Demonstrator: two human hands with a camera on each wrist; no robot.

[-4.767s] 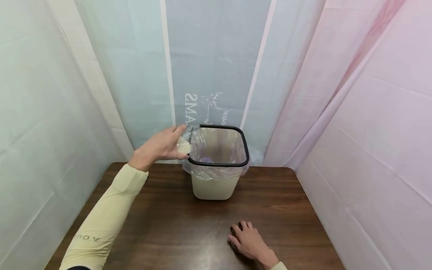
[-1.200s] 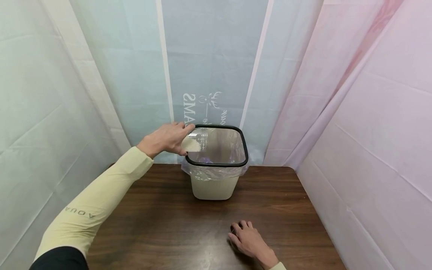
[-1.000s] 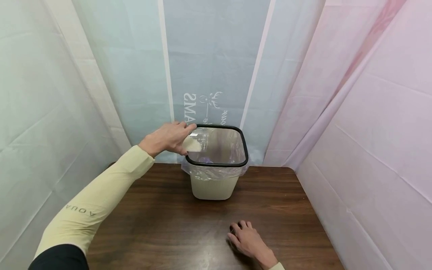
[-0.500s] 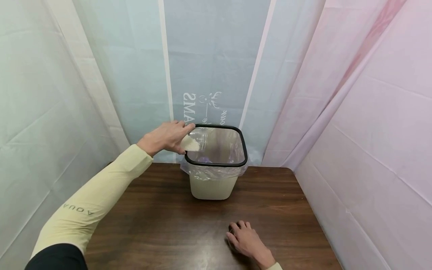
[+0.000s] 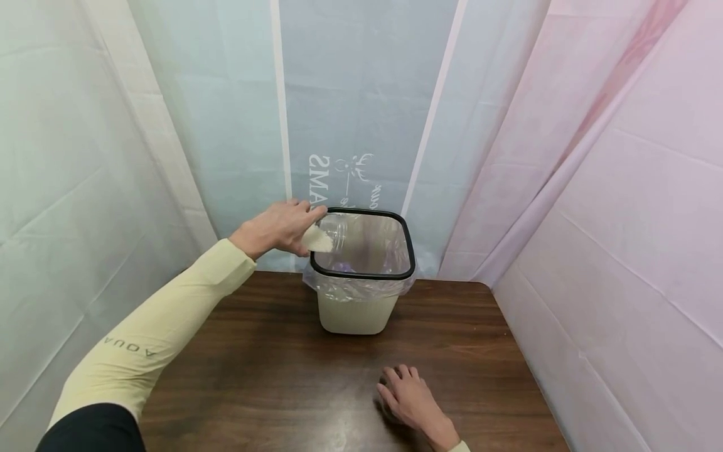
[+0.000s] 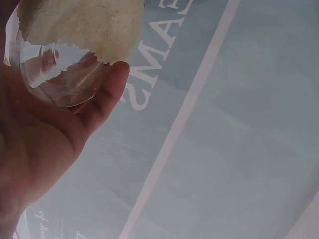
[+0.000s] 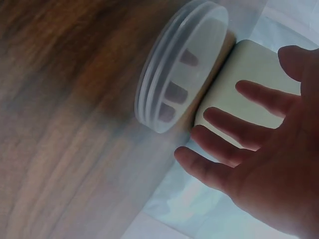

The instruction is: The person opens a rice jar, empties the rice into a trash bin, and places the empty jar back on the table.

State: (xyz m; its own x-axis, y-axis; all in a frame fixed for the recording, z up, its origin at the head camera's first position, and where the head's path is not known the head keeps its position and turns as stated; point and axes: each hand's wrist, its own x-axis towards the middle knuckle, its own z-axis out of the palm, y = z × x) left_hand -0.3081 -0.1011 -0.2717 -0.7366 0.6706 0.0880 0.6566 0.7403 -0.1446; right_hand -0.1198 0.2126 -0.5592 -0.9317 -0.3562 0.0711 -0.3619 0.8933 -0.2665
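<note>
My left hand (image 5: 282, 227) grips a clear plastic jar (image 5: 341, 227) partly filled with white, rice-like grains (image 5: 317, 240). The jar lies tipped on its side, mouth to the right, over the left rim of a lined trash bin (image 5: 361, 314). In the left wrist view, fingers curl around the jar (image 6: 65, 82), and the grains (image 6: 99, 30) lie against one side of it. My right hand (image 5: 413, 400) is low over the tabletop, fingers loosely spread. In the right wrist view, a translucent round lid (image 7: 159, 69) is near these fingers (image 7: 204, 167); in the head view the hand mostly hides it.
The bin has a black rim ring (image 5: 361, 276) holding a clear plastic bag (image 5: 344, 290) folded outside. It stands at the back of the brown wooden table (image 5: 271, 376). Printed fabric (image 5: 361, 94) hangs behind, with pale curtains (image 5: 621, 220) on both sides.
Since the oldest frame, my left hand has moved the jar right over the bin's rim and tipped it further. In the last second, the grains have shifted slightly inside. My right hand has barely moved.
</note>
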